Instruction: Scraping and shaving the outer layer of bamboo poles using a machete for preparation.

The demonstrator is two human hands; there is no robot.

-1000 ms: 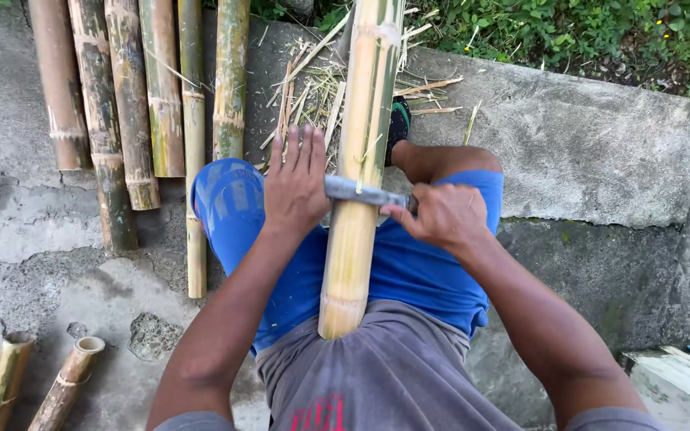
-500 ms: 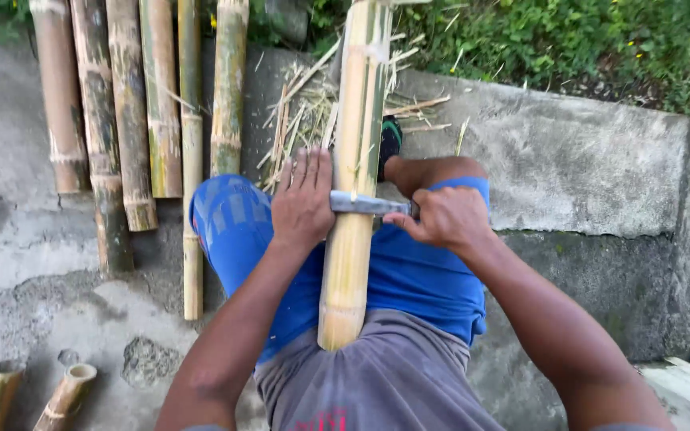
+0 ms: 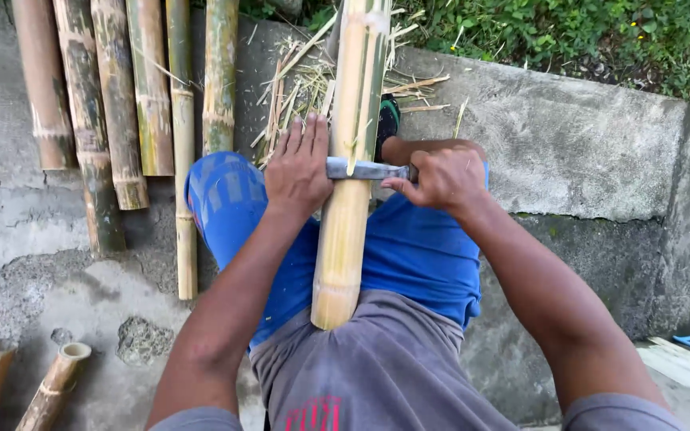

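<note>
Across the bamboo pole (image 3: 345, 239) lies a blade (image 3: 365, 169); right hand (image 3: 441, 177) grips its handle; left hand (image 3: 299, 169) presses flat.

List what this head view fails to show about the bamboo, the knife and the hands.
- Bamboo pole: top cut off by the upper edge; near end butts against the shirt.
- Knife: handle hidden in the right hand; blade tip under the left hand.
- Cut depth: too fine to tell.

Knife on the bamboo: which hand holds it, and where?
Right hand grips the knife by its handle; left hand presses flat on the blade's far end, across the bamboo pole.
</note>
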